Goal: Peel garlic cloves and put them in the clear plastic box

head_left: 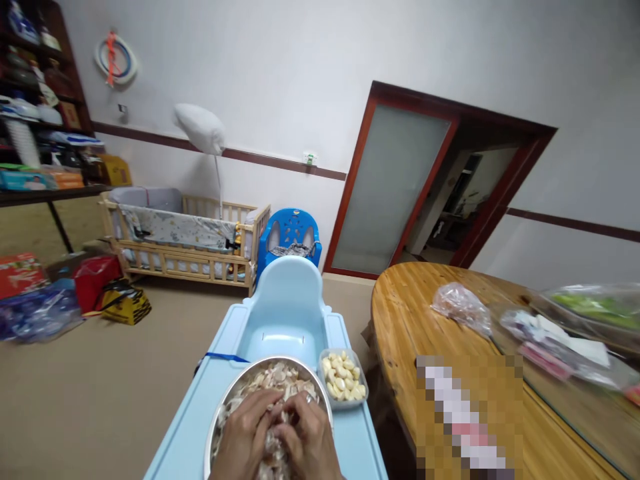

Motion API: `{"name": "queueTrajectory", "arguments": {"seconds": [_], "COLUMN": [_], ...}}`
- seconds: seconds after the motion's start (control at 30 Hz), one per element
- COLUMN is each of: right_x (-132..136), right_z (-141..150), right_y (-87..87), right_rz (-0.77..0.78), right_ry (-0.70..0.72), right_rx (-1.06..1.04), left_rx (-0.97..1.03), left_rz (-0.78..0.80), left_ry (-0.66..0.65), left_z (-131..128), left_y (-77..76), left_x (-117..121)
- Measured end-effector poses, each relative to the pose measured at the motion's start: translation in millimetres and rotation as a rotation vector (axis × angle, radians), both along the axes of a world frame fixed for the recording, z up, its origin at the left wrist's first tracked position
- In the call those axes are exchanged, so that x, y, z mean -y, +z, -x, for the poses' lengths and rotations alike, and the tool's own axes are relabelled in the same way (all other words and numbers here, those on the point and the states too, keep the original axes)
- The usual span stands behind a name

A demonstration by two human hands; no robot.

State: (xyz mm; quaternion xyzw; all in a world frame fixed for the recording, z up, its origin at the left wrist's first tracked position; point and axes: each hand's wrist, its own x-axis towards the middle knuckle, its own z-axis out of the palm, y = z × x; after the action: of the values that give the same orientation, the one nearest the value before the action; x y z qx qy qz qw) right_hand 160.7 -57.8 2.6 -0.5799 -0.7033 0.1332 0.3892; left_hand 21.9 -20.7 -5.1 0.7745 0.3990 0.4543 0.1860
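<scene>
**Speaker one:** As we go live, what are the hands doing?

**Speaker two:** Left hand (245, 443) and right hand (310, 443) are pressed together, closed on a clump of garlic skins (273, 393) inside a steel bowl (267, 363).

**Speaker one:** And beside that?

**Speaker two:** Peeled garlic cloves (340, 377) in a clear tub (360, 400), just right of the bowl, both on a pale blue plastic seat (285, 307).

**Speaker one:** Any labels?

**Speaker two:** Nothing readable! A pixelated patch (470, 417) covers part of the wooden counter (405, 333). Farther off, a blue chair (290, 233) and a wooden crib (185, 267).

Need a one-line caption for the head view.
Left hand and right hand press into garlic in a steel bowl, beside a tub of peeled cloves.
</scene>
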Motion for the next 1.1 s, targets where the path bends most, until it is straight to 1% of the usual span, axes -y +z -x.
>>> {"name": "queueTrajectory", "arguments": {"seconds": [0.13,0.23,0.5,0.67,0.9,1.0,1.1], "right_x": [-2,-3,-3,-3,-2,-4,-7], "right_z": [-1,-1,-2,-1,4,6,7], "right_y": [-0.3,-0.3,0.1,-1.7,-1.3,-3.4,-7.0], "right_rz": [-0.029,-0.083,-0.136,-0.155,-0.191,-0.206,-0.218], "right_ry": [0.015,0.046,0.108,0.121,0.125,0.099,0.048], "right_rx": [0.003,0.004,0.088,0.117,0.122,0.106,0.061], "left_rx": [0.039,0.064,0.047,0.012,-0.042,-0.062,-0.065], "left_rz": [0.048,0.064,0.138,0.125,0.074,0.066,0.077], "left_ry": [0.015,0.02,-0.012,-0.024,0.062,0.076,0.056], "left_z": [-2,-4,-5,-4,-7,-9,-7], "left_y": [6.9,10.4,17.9,15.0,6.1,4.7,6.5], "left_x": [2,2,4,3,1,-1,-3]}}
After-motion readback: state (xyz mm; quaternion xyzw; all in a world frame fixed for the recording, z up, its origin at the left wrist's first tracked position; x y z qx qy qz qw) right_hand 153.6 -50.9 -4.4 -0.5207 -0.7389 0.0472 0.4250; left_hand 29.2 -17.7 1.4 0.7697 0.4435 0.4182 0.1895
